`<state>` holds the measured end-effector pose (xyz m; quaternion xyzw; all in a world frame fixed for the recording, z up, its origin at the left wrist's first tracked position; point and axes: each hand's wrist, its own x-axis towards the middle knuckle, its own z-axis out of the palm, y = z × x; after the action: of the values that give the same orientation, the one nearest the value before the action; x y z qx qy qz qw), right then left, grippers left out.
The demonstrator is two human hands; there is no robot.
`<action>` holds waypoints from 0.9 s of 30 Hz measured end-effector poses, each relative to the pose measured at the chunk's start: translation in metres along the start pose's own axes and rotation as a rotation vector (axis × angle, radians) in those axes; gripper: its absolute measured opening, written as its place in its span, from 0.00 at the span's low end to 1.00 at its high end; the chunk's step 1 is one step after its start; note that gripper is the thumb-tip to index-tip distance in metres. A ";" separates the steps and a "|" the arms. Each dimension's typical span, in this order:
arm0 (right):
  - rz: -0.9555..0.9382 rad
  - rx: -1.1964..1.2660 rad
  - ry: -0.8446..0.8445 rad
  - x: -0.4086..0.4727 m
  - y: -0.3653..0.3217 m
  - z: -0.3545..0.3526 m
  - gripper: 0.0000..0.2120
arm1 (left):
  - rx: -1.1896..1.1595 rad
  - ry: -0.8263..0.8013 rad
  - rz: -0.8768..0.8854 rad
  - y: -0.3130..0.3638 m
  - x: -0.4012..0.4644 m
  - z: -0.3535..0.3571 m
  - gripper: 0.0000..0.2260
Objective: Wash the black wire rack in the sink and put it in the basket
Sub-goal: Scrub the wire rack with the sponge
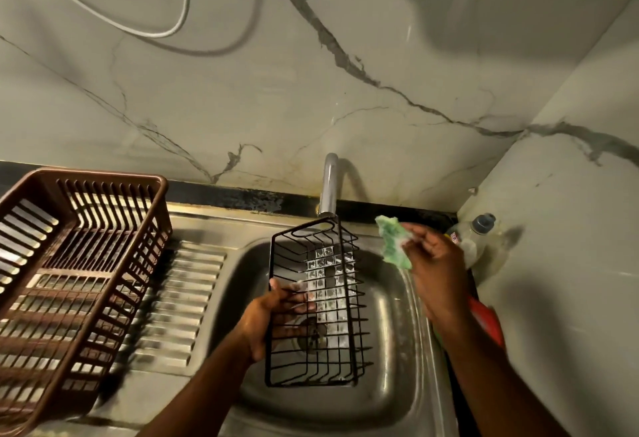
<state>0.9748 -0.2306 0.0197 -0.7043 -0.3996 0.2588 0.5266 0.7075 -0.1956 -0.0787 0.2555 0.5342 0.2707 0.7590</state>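
The black wire rack (320, 360) is held over the steel sink (390, 378), under the tap (328, 187). Water runs from the tap down through the rack's wires. My left hand (273, 319) grips the rack's left side rim. Off to the rack's right, my right hand (432, 264) is raised and pinches a green soapy sponge (392, 241), which does not touch the rack. The brown plastic basket (24, 302) stands tilted on the ribbed drainboard at the left, with nothing inside.
A clear bottle with a grey cap (479, 232) stands in the back right corner beside the sink. Something red (487, 322) lies along the sink's right edge. The marble wall rises right behind the tap.
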 end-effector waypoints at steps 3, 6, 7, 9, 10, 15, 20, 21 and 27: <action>-0.100 -0.160 -0.065 0.011 0.004 0.034 0.15 | 0.016 -0.018 -0.040 -0.010 0.000 0.008 0.33; -0.210 -0.293 -0.174 0.004 0.004 0.064 0.16 | 0.022 0.020 -0.064 -0.016 0.001 0.018 0.34; -0.243 -0.376 -0.219 -0.003 0.004 0.068 0.18 | 0.022 0.042 -0.064 -0.017 0.002 0.019 0.34; -0.354 -0.495 -0.309 -0.018 0.004 0.067 0.21 | 0.006 0.086 -0.060 -0.018 0.005 0.019 0.34; -0.401 -0.493 -0.352 -0.026 0.005 0.061 0.23 | -0.006 0.107 -0.057 -0.018 0.006 0.018 0.34; -0.469 -0.361 -0.559 -0.064 0.013 0.016 0.24 | -0.011 0.171 -0.064 -0.019 0.017 0.006 0.33; -0.348 -0.170 -0.720 -0.070 0.018 -0.019 0.20 | 0.058 0.156 -0.083 -0.019 0.024 -0.003 0.38; -0.312 -0.128 -0.652 -0.063 0.017 -0.017 0.19 | 0.060 0.151 -0.093 -0.017 0.023 -0.002 0.38; -0.247 -0.205 -0.190 0.016 0.004 0.045 0.13 | 0.095 0.126 -0.119 -0.016 0.025 0.006 0.38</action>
<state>0.9494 -0.1933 0.0031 -0.6721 -0.5555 0.2154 0.4397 0.7222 -0.1903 -0.1047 0.2413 0.6074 0.2153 0.7256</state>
